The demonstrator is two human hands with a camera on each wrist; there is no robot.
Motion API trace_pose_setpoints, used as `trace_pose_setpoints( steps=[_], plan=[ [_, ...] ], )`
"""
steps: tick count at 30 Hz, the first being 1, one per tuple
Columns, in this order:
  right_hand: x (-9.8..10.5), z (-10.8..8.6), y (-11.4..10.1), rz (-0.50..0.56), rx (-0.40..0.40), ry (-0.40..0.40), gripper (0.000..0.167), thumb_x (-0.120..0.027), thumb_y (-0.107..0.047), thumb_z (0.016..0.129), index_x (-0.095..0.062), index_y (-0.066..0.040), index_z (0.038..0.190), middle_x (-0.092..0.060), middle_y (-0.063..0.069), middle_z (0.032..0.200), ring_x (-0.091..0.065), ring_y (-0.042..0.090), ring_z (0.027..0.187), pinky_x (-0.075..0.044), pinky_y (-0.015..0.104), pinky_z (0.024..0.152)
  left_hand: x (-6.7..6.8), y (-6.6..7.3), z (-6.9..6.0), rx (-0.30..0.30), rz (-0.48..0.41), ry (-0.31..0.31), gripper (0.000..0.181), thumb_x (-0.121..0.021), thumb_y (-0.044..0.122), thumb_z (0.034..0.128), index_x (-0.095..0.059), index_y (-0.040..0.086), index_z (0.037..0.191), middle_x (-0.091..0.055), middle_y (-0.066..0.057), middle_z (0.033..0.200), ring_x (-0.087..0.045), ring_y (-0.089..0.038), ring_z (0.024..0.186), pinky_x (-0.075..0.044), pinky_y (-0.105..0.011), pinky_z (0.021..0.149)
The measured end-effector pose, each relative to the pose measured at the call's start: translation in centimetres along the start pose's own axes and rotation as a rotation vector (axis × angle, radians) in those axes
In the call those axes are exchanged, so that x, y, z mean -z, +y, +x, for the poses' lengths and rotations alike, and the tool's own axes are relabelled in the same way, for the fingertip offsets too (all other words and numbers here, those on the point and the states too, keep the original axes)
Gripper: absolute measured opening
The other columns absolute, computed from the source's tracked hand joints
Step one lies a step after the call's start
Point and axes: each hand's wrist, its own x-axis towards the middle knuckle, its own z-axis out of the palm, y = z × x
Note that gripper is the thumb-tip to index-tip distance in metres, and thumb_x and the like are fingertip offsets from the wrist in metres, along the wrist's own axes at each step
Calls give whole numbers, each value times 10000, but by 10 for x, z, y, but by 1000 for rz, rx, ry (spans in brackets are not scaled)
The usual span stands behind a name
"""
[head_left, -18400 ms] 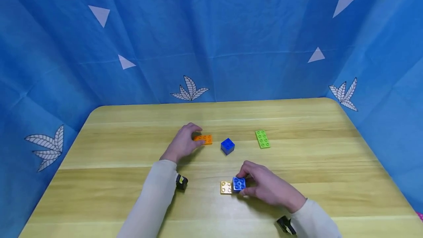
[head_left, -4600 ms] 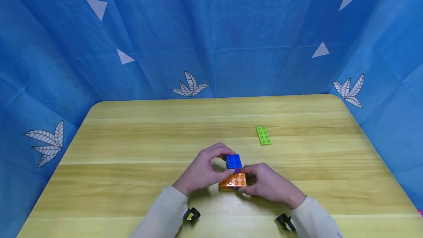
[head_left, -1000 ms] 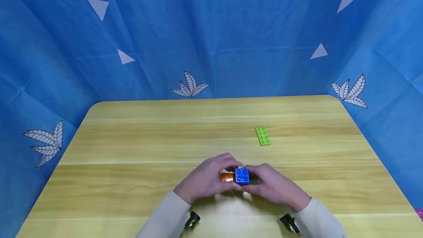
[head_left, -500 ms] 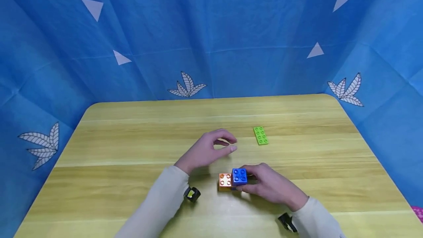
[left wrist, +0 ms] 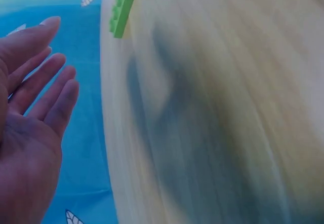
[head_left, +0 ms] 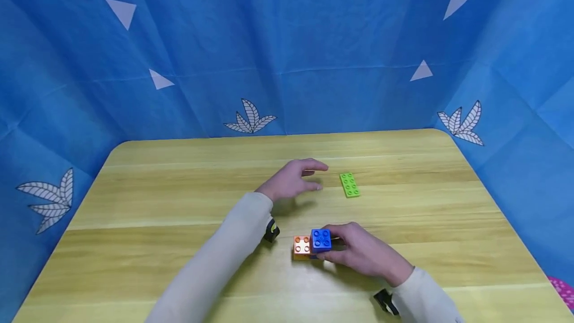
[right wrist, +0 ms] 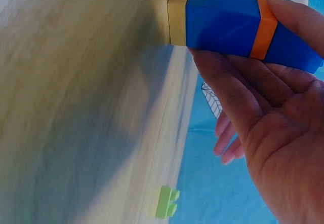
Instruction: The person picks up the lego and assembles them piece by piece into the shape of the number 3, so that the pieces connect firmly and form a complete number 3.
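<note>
My right hand (head_left: pixel 360 250) pinches a small stack of toy building bricks that stands on the table. In the right wrist view the stack has a tan plate (right wrist: pixel 178 13) at the bottom, a blue brick (right wrist: pixel 223 19) on it, then an orange plate (right wrist: pixel 266 26), then a second blue brick (right wrist: pixel 293 49). From the head view, the top blue brick (head_left: pixel 321 240) covers the orange plate's right half. My left hand (head_left: pixel 291 181), fingers extended and holding nothing, hovers over the table just left of a lime-green plate (head_left: pixel 350 185) with studs upward.
The light wooden table (head_left: pixel 179 203) has rounded far corners and meets a blue curtain (head_left: pixel 287 54) with white leaf and triangle prints. A pink patterned item (head_left: pixel 562 290) shows at the right edge.
The orange plate and second blue brick, loose earlier, are now on the stack. My left hand has let go of it and moved away toward the green plate. My right hand stays on the stack.
</note>
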Motion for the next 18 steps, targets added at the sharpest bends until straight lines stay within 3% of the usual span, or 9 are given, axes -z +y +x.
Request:
trace_pose_setpoints(
  steps=[10, 18],
  plan=[
    [0, -2, 1, -10, 15, 10, 256, -700, -289, 924, -669, -129, 1121, -674, -124, 1029, -645, 123, 1000, -519, 359, 890, -15, 1, 37, 17, 66, -76, 541, -683, 113, 936, -501, 135, 1445, -450, 64, 1477, -410, -249, 1356, -336, -280, 1085],
    [-1, 0, -2, -8, -11, -3, 243, -693, -315, 930, -665, -166, 1120, -665, -132, 1044, -635, 114, 1009, -514, 325, 887, -22, 1, 62, 15, 269, -211, 565, -679, 83, 930, -490, 154, 1458, -397, 48, 1520, -303, -142, 1406, -266, -273, 1118]
  ],
)
